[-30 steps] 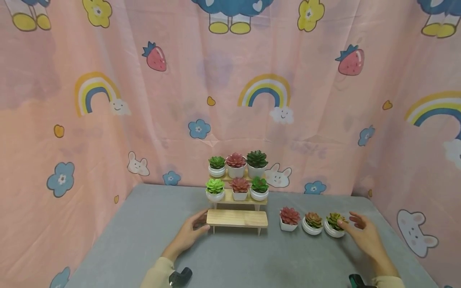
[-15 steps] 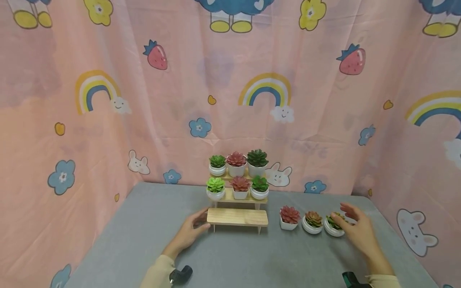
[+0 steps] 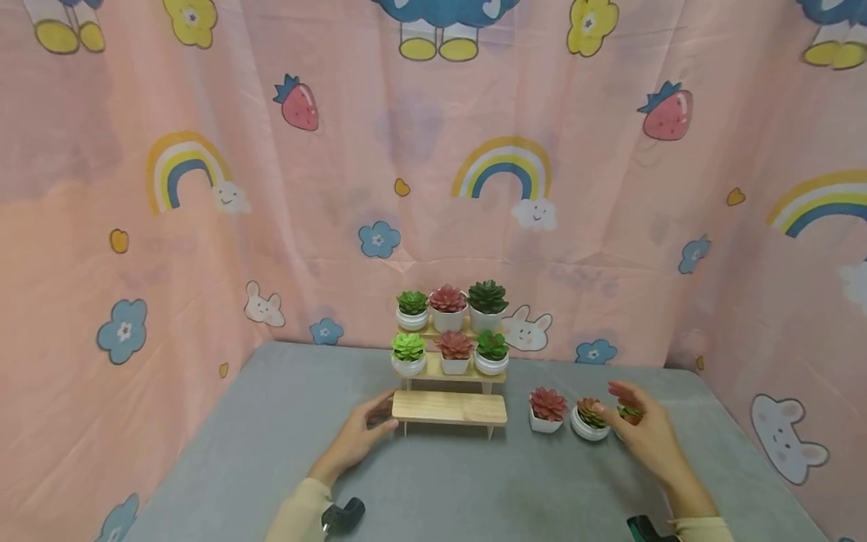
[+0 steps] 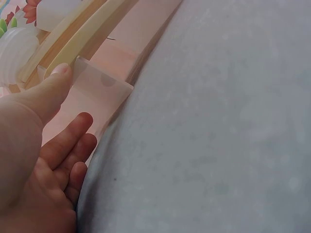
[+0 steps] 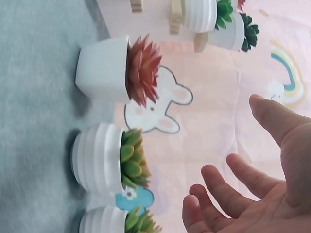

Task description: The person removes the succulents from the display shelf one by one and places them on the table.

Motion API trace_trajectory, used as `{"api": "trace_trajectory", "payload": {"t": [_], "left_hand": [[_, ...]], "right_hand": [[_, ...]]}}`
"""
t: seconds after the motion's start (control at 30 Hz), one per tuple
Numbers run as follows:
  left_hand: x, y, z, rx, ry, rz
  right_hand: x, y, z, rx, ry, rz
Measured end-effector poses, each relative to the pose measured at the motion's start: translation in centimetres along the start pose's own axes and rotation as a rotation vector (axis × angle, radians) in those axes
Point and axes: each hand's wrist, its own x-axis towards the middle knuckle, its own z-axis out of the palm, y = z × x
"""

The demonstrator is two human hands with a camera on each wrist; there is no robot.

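Here's the right hand (image 3: 643, 436), fingers loosely spread near the brownish-green succulent (image 3: 588, 425), while the left hand (image 3: 357, 438), fingers relaxed, meets the wooden shelf (image 3: 450, 407).

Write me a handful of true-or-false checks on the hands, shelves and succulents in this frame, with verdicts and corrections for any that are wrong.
1. The left hand is at the left end of the front wooden shelf. True.
2. The right hand grips a pot. False: it holds nothing; the right wrist view shows its fingers apart from the pots.
3. The square pot on the table holds a red succulent. True.
4. The middle shelf carries two succulents. False: three stand on it.
5. The dark green succulent is at the right end of the back row in the head view. True.
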Motion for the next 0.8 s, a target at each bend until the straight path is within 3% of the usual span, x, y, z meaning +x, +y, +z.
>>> {"api": "trace_trajectory", "payload": {"t": [0.23, 0.43, 0.8], "left_hand": [[0.2, 0.2, 0.3, -0.008, 0.000, 0.009], [0.2, -0.2, 0.2, -0.005, 0.001, 0.030], [0.0, -0.1, 0.1, -0.009, 0.014, -0.018]], "right_hand": [[0.2, -1.3, 0.6, 0.067, -0.064, 0.010], [1.3, -2.6, 2.3, 0.122, -0.116, -0.070], [3.8, -5.5, 6.0, 0.211, -0.225, -0.086]]}}
